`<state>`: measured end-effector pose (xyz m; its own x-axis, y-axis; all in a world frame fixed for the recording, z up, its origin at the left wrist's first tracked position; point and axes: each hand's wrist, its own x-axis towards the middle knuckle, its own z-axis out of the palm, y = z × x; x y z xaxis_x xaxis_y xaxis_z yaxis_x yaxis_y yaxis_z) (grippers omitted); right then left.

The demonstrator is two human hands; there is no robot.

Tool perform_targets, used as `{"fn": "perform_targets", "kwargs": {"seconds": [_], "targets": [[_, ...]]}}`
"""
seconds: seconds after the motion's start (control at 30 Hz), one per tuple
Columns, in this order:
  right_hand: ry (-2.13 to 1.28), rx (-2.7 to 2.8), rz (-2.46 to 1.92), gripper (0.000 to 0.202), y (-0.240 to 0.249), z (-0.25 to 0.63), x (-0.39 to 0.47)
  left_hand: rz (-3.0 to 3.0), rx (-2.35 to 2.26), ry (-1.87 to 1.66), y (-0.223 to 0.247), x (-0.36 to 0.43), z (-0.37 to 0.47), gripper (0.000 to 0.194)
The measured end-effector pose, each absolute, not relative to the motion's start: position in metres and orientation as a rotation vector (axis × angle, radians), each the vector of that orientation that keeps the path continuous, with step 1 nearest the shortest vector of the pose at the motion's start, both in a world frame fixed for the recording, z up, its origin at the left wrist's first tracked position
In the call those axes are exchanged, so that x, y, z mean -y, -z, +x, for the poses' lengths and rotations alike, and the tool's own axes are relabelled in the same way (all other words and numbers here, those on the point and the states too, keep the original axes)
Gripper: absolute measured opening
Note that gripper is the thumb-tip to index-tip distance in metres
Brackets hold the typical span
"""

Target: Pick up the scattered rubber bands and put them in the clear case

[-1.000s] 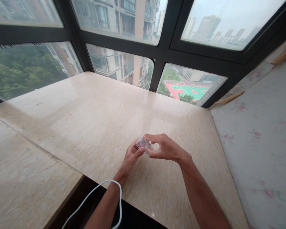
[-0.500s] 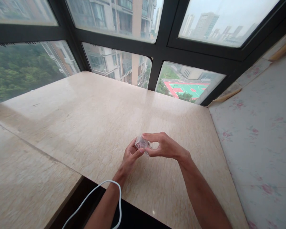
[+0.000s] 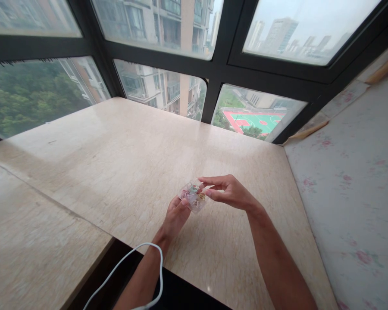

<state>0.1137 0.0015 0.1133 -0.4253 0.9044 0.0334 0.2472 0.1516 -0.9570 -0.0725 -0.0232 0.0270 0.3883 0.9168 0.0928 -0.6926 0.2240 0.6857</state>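
A small clear plastic case point(image 3: 191, 199) is held up over the stone ledge, its broad face tilted toward me. Through it show several thin loops in green, yellow, pink and white; whether they are rings or small bands is too fine to tell. My left hand point(image 3: 177, 211) grips the case from the left and below, thumb on the near face, other fingers mostly hidden behind. At the upper right edge, my right hand point(image 3: 226, 189) has its bent fingers and thumb closed around the case's border, close to the yellow loop.
The pale marble ledge point(image 3: 123, 163) stretches to dark-framed windows point(image 3: 210, 99). A flower-patterned wall point(image 3: 352, 193) bounds it on the right. Over my left forearm runs a white cable point(image 3: 116, 268). A dark gap point(image 3: 100, 267) opens at the ledge's near edge.
The case has turned, so its broad face with the coloured loops now shows. My right hand's thumb and fingers have drawn closer together and moved slightly up and right to its edge.
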Motion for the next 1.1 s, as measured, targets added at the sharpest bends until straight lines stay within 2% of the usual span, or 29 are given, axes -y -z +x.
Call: {"fn": "perform_targets", "kwargs": {"seconds": [0.13,0.37,0.5,0.6,0.7,0.8,0.93,1.1], "targets": [[-1.376,1.618,-1.109,0.044,-0.117,0.114,-0.001,0.596,-0.361,-1.151,-0.027,0.026,-0.078,0.039],[-1.289,1.611,-1.213,0.047,-0.116,0.118,0.001,0.396,-0.479,-1.209,-0.036,0.028,-0.111,0.04],[-1.213,1.71,-1.253,0.047,-0.115,0.12,0.004,0.492,-0.809,-1.344,-0.038,0.007,-0.158,0.04],[-1.162,1.784,-1.264,0.046,-0.118,0.119,0.007,0.737,-1.261,-1.395,-0.04,-0.017,-0.205,0.05],[-1.146,1.832,-1.276,0.047,-0.12,0.119,0.008,1.117,-1.8,-1.216,-0.046,-0.036,-0.245,0.061],[-1.125,1.874,-1.282,0.048,-0.117,0.119,0.008,1.434,-2.07,-0.909,-0.056,-0.047,-0.265,0.063],[-1.078,1.946,-1.311,0.05,-0.112,0.12,0.008,1.574,-2.166,-0.676,-0.065,-0.053,-0.265,0.067],[-1.023,2.012,-1.337,0.051,-0.109,0.123,0.009,1.581,-2.215,-0.644,-0.069,-0.048,-0.262,0.072]]}}
